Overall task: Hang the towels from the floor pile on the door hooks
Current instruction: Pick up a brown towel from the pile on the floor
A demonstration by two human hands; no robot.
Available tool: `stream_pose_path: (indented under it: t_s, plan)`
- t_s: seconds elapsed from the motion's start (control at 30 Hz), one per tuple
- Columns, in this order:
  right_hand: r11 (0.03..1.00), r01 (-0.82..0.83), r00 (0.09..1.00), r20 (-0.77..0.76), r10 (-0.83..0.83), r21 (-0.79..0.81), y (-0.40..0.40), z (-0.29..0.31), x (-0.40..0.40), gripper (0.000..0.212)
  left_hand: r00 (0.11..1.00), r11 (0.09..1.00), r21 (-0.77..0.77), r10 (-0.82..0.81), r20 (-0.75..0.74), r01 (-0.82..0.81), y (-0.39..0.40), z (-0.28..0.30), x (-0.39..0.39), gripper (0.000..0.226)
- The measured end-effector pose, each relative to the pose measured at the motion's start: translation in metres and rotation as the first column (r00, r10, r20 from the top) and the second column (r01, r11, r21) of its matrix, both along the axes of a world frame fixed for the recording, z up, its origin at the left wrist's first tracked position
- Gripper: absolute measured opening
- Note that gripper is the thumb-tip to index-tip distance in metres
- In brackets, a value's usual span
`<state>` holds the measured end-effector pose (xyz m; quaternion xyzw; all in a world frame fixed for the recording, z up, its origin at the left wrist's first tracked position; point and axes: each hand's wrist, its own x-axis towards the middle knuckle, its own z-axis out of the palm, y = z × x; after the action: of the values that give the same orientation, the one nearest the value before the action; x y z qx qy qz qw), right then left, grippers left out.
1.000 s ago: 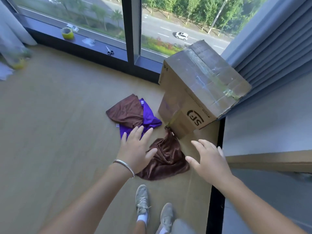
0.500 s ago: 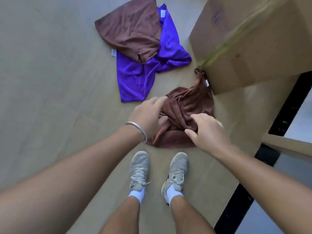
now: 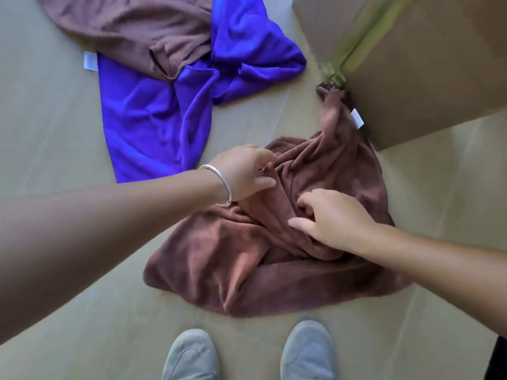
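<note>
A crumpled brown towel (image 3: 233,270) lies on the floor just ahead of my feet, one corner with a white tag reaching the box. My left hand (image 3: 244,174), with a silver bangle on the wrist, pinches a fold at the towel's upper middle. My right hand (image 3: 334,218) digs its curled fingers into a fold near the towel's centre, thumb pressed against the cloth. Further away lie a purple towel (image 3: 148,122) and, overlapping its top, a second brown towel (image 3: 131,26). No door hooks are in view.
A large cardboard box (image 3: 425,64) with greenish tape stands at the upper right, touching the near towel's corner. My two grey shoes (image 3: 189,355) (image 3: 307,349) stand at the bottom edge. Tan floor surrounds the towels; a dark strip shows at the lower right.
I have bent down closer to the floor. Both hands, spread above the brown towel a second ago, have dropped onto it and closed on its folds.
</note>
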<state>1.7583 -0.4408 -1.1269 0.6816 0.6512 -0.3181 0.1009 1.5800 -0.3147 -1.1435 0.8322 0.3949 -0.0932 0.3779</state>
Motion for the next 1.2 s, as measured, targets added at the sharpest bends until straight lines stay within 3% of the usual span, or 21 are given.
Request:
stream_pose_path:
  t_s: [0.17, 0.3, 0.4, 0.5, 0.6, 0.7, 0.8, 0.9, 1.1, 1.17, 1.2]
  plan:
    - [0.985, 0.165, 0.946, -0.275, -0.171, -0.046, 0.002, -0.012, 0.003, 0.023, 0.982, 0.982, -0.007, -0.190, -0.007, 0.190, 0.012, -0.024, 0.011, 0.039]
    - [0.960, 0.224, 0.863, -0.425, -0.275, -0.165, -0.002, -0.007, 0.001, 0.006, 0.977, 0.976, 0.024, -0.214, -0.001, 0.214, 0.013, -0.017, 0.013, 0.035]
    - [0.937, 0.305, 0.818, -0.456, -0.350, -0.172, -0.005, -0.005, -0.001, 0.007, 0.979, 0.979, 0.024, -0.204, 0.005, 0.204, 0.009, -0.006, 0.011, 0.024]
    - [0.909, 0.342, 0.772, -0.480, -0.417, -0.239, -0.014, -0.005, 0.000, 0.031, 0.985, 0.987, -0.029, -0.158, 0.069, 0.161, 0.005, 0.003, 0.004, 0.014]
    - [0.927, 0.279, 0.808, -0.460, -0.368, -0.252, -0.017, -0.008, 0.001, 0.038, 0.983, 0.990, -0.089, -0.092, 0.159, 0.107, 0.008, 0.010, -0.004, 0.019]
    - [0.956, 0.229, 0.845, -0.452, -0.288, -0.181, -0.008, -0.005, 0.002, 0.021, 0.960, 0.973, -0.228, 0.032, 0.279, 0.034, 0.011, 0.015, -0.008, 0.023]
    - [0.953, 0.282, 0.788, -0.539, -0.298, -0.115, 0.006, 0.002, -0.001, 0.009, 0.885, 0.925, -0.359, 0.265, 0.383, -0.122, 0.016, 0.019, -0.010, 0.022]
    - [0.939, 0.323, 0.714, -0.621, -0.323, -0.117, 0.021, 0.008, -0.005, 0.010, 0.802, 0.902, -0.368, 0.386, 0.455, -0.225, 0.032, 0.019, -0.019, 0.021]
    - [0.978, 0.209, 0.788, -0.593, -0.166, 0.004, 0.035, 0.009, -0.007, 0.028, 0.763, 0.948, -0.198, 0.318, 0.563, -0.249, 0.072, 0.015, -0.075, 0.018]
    - [0.991, 0.123, 0.788, -0.602, -0.127, -0.049, 0.033, 0.008, -0.010, 0.035, 0.870, 0.978, -0.129, 0.202, 0.450, -0.161, 0.098, 0.013, -0.110, 0.023]
    - [0.996, 0.065, 0.798, -0.597, -0.084, -0.053, 0.030, 0.007, -0.013, 0.036, 0.948, 0.990, -0.127, 0.103, 0.302, -0.067, 0.111, 0.011, -0.130, 0.026]
